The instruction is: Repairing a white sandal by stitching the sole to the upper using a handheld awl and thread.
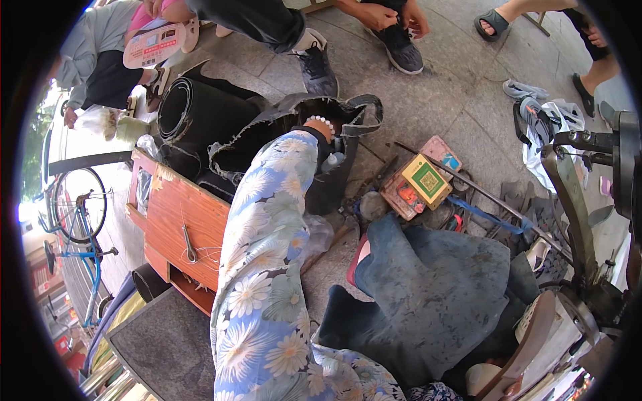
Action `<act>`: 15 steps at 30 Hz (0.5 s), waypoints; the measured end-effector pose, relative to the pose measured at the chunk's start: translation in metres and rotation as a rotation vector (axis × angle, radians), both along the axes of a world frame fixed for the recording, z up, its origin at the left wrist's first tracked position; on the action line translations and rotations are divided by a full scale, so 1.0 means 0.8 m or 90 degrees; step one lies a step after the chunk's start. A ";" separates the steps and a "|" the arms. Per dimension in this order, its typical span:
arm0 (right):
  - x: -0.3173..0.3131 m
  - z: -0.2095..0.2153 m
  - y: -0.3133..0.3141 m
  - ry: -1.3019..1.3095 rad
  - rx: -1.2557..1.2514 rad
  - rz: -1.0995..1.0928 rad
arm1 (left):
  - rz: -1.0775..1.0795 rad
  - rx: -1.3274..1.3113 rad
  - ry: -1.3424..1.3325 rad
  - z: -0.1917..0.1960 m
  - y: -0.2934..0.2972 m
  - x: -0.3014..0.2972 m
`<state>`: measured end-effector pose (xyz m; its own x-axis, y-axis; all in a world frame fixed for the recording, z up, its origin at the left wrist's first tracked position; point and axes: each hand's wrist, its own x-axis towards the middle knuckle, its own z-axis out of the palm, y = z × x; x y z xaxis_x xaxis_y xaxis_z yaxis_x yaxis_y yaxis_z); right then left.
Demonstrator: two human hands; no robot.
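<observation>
L hand (326,127) inside black bag (348,127), beside bottle (332,161).

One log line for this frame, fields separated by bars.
left hand: reaching into black bag, fingers hidden | right hand: not in view | nearby: rubber roll, wooden box

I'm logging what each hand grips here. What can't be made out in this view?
- Left hand: head view, sunk into the black bag; fingers and anything held are hidden by its rim.
- Right hand: head view, not visible at all.
- Bag contents: too dark to tell.
</observation>
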<state>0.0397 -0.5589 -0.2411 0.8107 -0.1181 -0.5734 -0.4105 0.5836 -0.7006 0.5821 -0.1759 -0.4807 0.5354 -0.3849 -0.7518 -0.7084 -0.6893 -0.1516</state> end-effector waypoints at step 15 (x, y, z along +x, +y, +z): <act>-0.018 0.032 0.089 -0.065 0.139 0.016 | 0.781 -0.672 0.373 0.187 0.133 -0.058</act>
